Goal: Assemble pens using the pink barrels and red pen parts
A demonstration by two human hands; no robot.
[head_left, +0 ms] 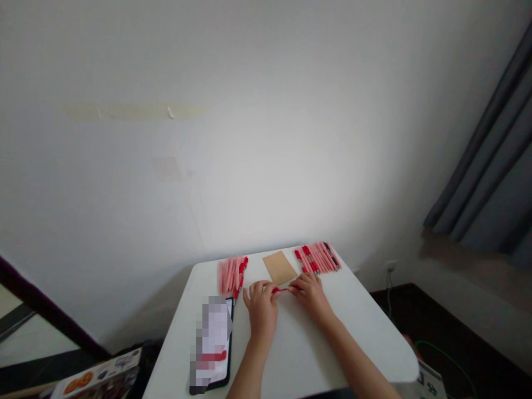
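Over the middle of the white table, my left hand and my right hand pinch the two ends of a slim red pen. The pen lies level between my fingertips, and its ends are hidden by the fingers. Just beyond it is a tan paper sheet. Left of my left hand lies a bunch of pink pens with red pens along its right side. A second row of pink pens sits past my right hand, with several red ones and a black one among them.
A phone, its screen partly blurred out, rests at the left front of the white table. The wall stands behind the far edge. A grey curtain hangs at the right, near a socket with a cable. A printed box is low at the left.
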